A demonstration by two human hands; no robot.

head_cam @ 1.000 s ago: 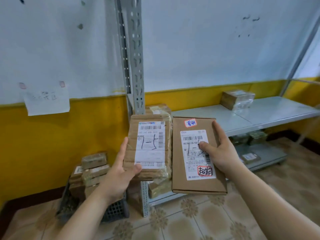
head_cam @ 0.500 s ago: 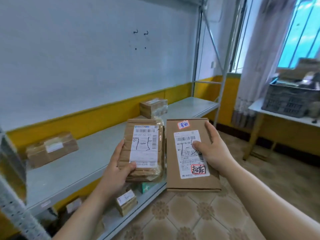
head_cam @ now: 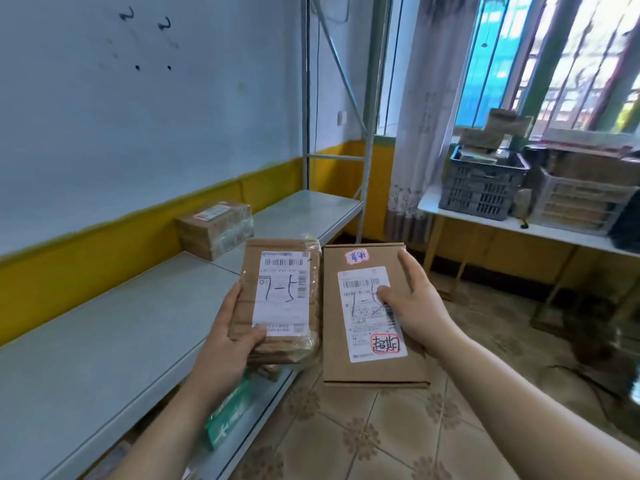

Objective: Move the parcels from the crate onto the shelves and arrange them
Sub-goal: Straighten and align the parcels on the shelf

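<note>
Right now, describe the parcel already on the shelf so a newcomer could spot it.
Follow the long grey shelf along the yellow-banded wall toward the window. The shelved parcel sits near the wall, a brown box. It alone rests on that surface, wrapped in shiny clear tape.

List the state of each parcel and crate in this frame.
Taped parcel: gripped by left hand, in the air.
Flat box: gripped by right hand, thumb on label.
Shelf parcel: lying on shelf, untouched.
Crate: on table, piled full.

parcel storeroom: metal shelves point(head_cam: 145, 327), labelled parcels point(head_cam: 214, 228), crates point(head_cam: 483, 188).
</note>
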